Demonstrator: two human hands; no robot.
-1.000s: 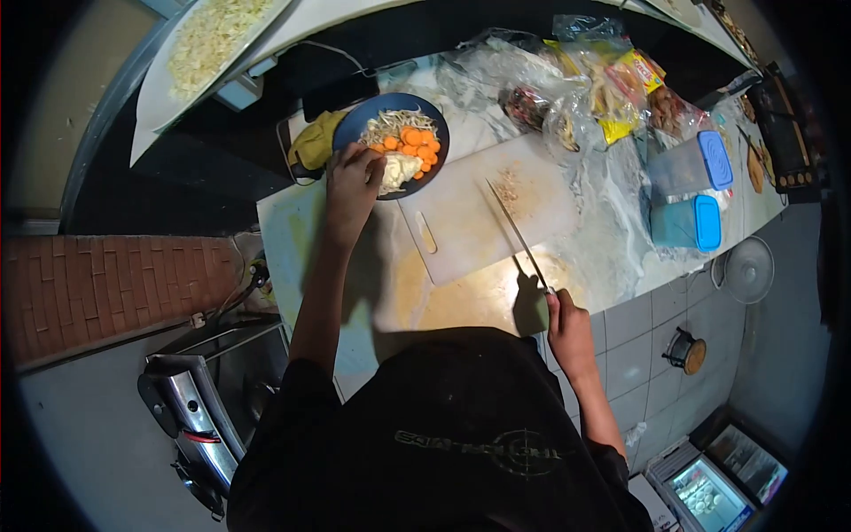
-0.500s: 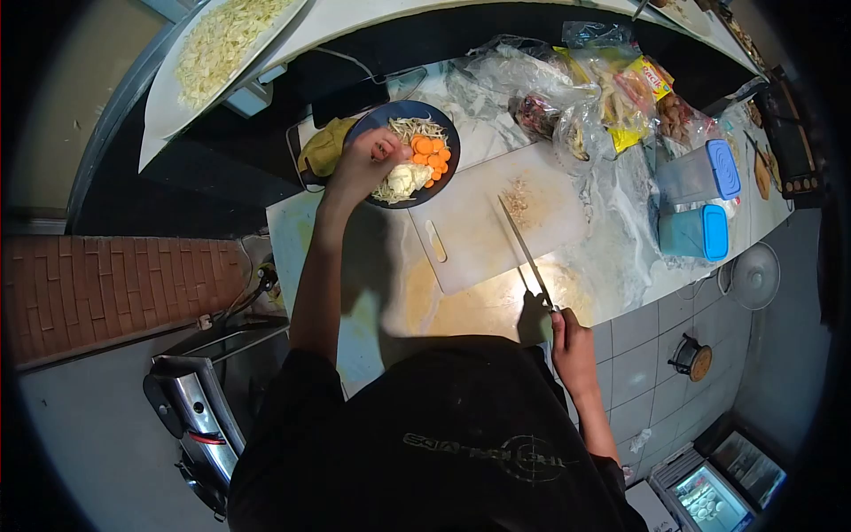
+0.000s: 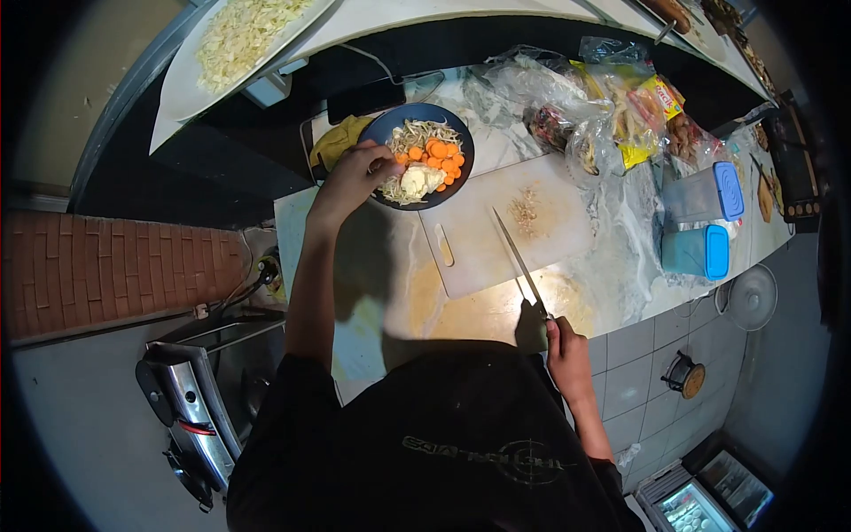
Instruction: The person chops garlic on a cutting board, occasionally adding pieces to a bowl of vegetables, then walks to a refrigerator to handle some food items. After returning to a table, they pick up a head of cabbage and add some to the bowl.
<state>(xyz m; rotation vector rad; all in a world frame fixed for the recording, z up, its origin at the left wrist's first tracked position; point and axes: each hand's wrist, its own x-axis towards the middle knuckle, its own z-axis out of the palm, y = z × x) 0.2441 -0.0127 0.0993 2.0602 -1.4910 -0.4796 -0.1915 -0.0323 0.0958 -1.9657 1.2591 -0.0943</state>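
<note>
My right hand (image 3: 569,355) is wrapped round the handle of a long kitchen knife (image 3: 521,260). Its blade points up and left over the lower part of a white cutting board (image 3: 479,208). On the board lies a small heap of finely chopped, pale brown bits (image 3: 525,209). My left hand (image 3: 355,180) is at the left rim of a dark blue plate (image 3: 467,133), fingers curled together; what they hold, if anything, is hidden. The plate carries bean sprouts (image 3: 417,135), sliced carrots (image 3: 441,151) and a pale yellow lump (image 3: 419,182).
Plastic bags (image 3: 589,120) of food lie at the back right. Two lidded containers (image 3: 696,253) stand near the right edge. Shredded cabbage (image 3: 244,44) fills a white dish on the raised ledge. A green cloth (image 3: 339,142) sits left of the plate.
My left hand has lowered from above the plate to its left side, beside the carrots. The knife stays in my right hand with little movement. The whole view has shifted slightly.
</note>
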